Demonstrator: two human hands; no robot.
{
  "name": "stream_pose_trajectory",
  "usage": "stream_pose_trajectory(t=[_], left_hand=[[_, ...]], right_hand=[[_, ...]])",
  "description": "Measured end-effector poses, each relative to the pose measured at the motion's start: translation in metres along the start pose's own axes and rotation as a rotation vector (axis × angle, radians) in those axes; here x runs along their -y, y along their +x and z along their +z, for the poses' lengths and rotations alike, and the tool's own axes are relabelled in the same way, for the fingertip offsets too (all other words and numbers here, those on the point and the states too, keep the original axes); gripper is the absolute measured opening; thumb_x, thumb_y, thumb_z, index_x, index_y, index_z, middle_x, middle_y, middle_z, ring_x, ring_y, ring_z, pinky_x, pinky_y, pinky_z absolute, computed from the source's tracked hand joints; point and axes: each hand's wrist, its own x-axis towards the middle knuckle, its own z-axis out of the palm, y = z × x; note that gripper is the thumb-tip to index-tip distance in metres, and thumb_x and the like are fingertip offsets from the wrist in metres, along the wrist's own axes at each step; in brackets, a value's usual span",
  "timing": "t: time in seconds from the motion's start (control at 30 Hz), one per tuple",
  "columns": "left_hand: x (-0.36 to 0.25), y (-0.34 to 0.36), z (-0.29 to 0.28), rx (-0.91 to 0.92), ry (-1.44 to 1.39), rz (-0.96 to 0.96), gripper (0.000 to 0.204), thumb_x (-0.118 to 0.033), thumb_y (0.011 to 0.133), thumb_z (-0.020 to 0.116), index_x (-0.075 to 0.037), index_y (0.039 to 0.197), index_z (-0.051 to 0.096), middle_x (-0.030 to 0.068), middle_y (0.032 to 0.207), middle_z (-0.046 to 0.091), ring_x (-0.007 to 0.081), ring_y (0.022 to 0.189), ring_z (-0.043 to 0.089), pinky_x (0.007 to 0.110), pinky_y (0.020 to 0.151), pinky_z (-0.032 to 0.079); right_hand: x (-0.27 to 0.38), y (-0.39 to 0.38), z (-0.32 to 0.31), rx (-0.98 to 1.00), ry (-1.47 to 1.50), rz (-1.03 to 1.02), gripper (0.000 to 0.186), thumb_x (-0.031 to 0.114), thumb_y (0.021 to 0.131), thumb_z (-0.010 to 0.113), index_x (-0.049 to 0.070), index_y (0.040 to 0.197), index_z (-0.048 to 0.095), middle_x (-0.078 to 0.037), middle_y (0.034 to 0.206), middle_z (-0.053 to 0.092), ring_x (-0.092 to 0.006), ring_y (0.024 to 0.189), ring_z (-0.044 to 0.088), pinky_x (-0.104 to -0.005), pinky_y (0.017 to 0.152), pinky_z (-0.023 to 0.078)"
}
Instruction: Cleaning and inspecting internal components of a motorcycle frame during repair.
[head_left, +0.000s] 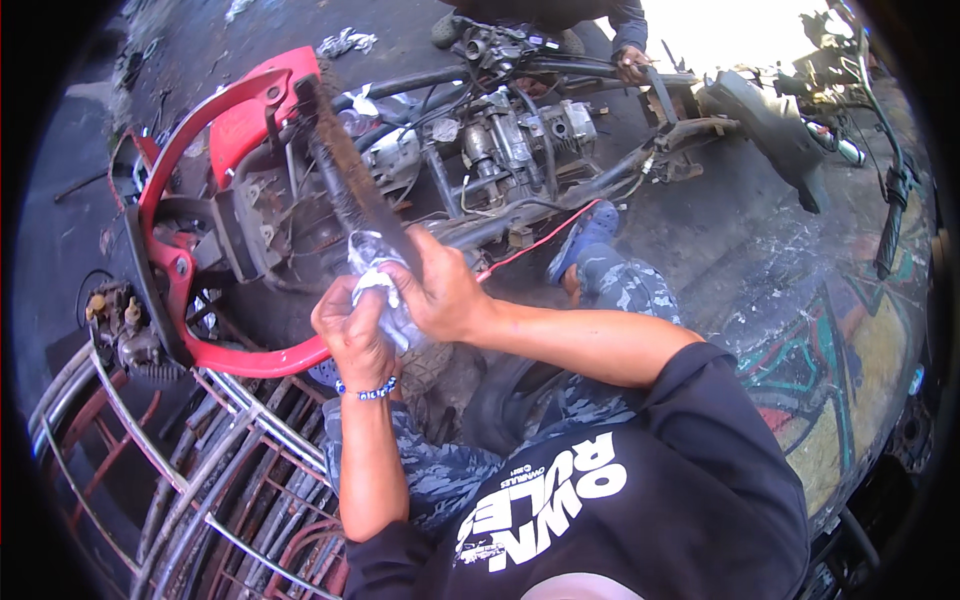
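Observation:
My left hand (357, 335), a beaded bracelet at its wrist, is closed on a crumpled white rag (398, 318). The rag is bunched around the near end of a long, dark, rust-brown bar (350, 165). My right hand (450, 292) is closed around that near end, with its thumb against the rag. The bar slants away to the upper left, its far end beside a red curved body panel (168, 225). Whether the bar is fixed to anything there I cannot tell. The rag hides part of the bar and some of my fingertips.
Beyond my hands lies a stripped vehicle frame (590, 190) with a metal engine (505, 135). Another person's hand (630, 65) touches it at the far side. Metal tube racks (190, 485) stand at lower left. A red wire (545, 240) runs near my clog (590, 232).

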Motion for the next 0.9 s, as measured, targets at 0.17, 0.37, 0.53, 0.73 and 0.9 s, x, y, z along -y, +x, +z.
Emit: stream_pose_trajectory(t=[0.17,0.37,0.53,0.73,0.9], left_hand=[[0.002,0.002,-0.001,0.087,-0.018,-0.037,0.008,-0.001,0.076,0.059,0.003,0.08,0.064,0.0013,0.074,0.062,0.0067,0.065,0.054,0.022,0.06,0.041],[0.001,0.005,-0.008,0.118,-0.316,-0.251,0.007,-0.002,0.078,0.058,0.003,0.081,0.063,0.0013,0.074,0.063,0.0058,0.065,0.055,0.022,0.061,0.043],[0.001,0.006,-0.006,0.114,-0.378,-0.244,0.011,-0.001,0.08,0.059,0.003,0.088,0.064,0.0029,0.078,0.064,0.0077,0.071,0.058,0.021,0.066,0.045],[-0.001,0.001,-0.004,0.188,-0.017,-0.124,0.042,-0.011,0.086,0.062,0.002,0.124,0.048,0.0073,0.111,0.058,0.011,0.093,0.057,0.025,0.082,0.046],[0.004,-0.009,0.003,0.313,-0.282,-0.299,0.055,-0.029,0.087,0.066,-0.002,0.13,0.044,0.0048,0.116,0.055,0.0134,0.11,0.05,0.027,0.094,0.039]], right_hand=[[0.011,0.003,-0.007,0.03,-0.067,-0.03,0.016,0.007,0.087,0.059,-0.002,0.097,0.05,-0.02,0.077,0.063,-0.0313,0.07,0.066,-0.036,0.059,0.049],[0.006,0.007,-0.006,0.143,-0.117,-0.098,0.02,0.012,0.087,0.063,-0.001,0.096,0.051,-0.014,0.075,0.062,-0.0234,0.067,0.064,-0.0323,0.06,0.048],[0.0,0.011,-0.005,0.122,0.114,0.077,0.021,0.016,0.091,0.061,-0.001,0.103,0.055,0.0,0.082,0.058,-0.0064,0.076,0.049,-0.0232,0.067,0.044],[-0.001,0.02,-0.014,0.1,0.111,0.103,0.021,0.017,0.091,0.06,0.0,0.103,0.056,-0.001,0.083,0.06,-0.0065,0.076,0.051,-0.0235,0.068,0.044],[0.003,0.012,-0.011,0.16,0.021,0.073,0.019,0.016,0.091,0.06,-0.001,0.1,0.056,-0.001,0.081,0.06,-0.0079,0.076,0.051,-0.024,0.068,0.044]])
